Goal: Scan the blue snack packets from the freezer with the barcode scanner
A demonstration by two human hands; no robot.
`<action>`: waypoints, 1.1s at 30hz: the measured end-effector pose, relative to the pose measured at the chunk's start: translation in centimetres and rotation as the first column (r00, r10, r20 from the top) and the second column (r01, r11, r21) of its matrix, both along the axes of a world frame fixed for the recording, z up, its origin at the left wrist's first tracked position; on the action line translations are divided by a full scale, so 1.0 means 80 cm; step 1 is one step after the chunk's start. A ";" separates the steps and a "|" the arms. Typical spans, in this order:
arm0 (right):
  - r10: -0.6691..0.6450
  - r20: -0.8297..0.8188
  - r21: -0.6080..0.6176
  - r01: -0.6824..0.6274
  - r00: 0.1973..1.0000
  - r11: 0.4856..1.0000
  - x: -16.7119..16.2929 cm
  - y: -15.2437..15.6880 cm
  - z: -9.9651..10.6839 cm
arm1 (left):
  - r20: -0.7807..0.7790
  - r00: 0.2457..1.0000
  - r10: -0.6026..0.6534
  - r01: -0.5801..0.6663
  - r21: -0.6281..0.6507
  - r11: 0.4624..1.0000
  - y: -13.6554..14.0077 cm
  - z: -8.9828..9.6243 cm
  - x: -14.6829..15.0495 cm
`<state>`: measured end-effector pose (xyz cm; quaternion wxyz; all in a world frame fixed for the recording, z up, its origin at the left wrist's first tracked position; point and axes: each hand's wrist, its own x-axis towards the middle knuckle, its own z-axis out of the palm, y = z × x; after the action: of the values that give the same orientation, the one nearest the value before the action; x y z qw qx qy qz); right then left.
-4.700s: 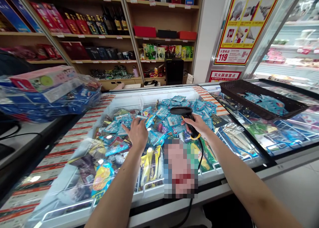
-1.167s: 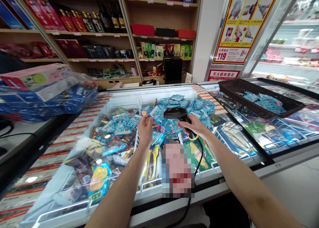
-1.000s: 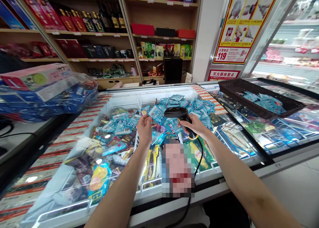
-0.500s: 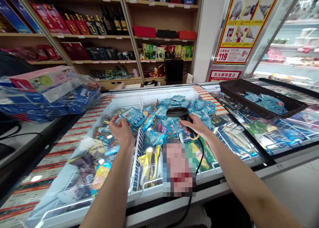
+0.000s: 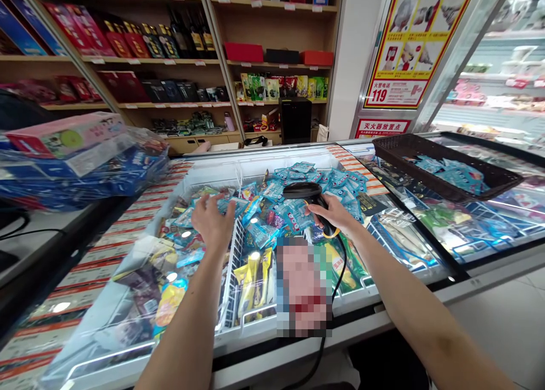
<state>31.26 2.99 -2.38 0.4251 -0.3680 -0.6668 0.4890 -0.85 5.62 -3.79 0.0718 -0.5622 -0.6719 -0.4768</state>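
My right hand (image 5: 334,214) is wrapped round the handle of a black barcode scanner (image 5: 303,191), held over the glass top of the chest freezer (image 5: 213,168). A cable runs down from the scanner's handle. To the left, my left hand (image 5: 213,217) has its fingers spread, with nothing gripped in it. A blue packet (image 5: 238,204) lies just beyond those fingers; whether they touch it I cannot tell. Many more blue packets (image 5: 298,171) are heaped behind and around the scanner.
A dark brown basket (image 5: 400,143) with blue packets stands on the freezer at the right. On the left, boxes in plastic wrap (image 5: 72,151) are stacked on a counter. Yellow packs (image 5: 255,282) lie below the glass, beside a white wire divider (image 5: 234,265). Shelves (image 5: 162,62) line the back.
My left hand has let go of the blue packet it held, and its fingers have spread apart. The packet now lies lower, beyond the hand. My right hand and the scanner have hardly moved.
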 end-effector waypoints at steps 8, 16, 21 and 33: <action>-0.001 -0.015 -0.025 0.001 1.000 1.000 0.001 -0.002 0.003 | -0.321 0.944 -0.074 -0.017 -0.273 0.962 -0.008 -0.016 0.009; -0.062 -0.062 -0.091 0.056 0.996 0.994 0.004 0.005 -0.003 | -0.392 0.916 -0.080 0.023 -0.148 0.989 -0.012 -0.003 0.032; -0.067 -0.066 -0.089 0.061 0.996 0.994 0.003 0.005 -0.003 | -0.249 0.862 -0.442 0.364 -0.303 0.881 -0.019 0.003 0.075; -0.079 -0.018 -0.072 0.078 0.997 0.994 0.001 0.004 0.000 | -0.182 0.774 -0.607 0.496 -0.422 0.759 -0.031 -0.010 0.116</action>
<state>31.37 3.33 -2.40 0.4374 -0.4040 -0.6294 0.4993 8.47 3.12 -4.58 -0.0710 -0.8073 -0.5273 -0.2554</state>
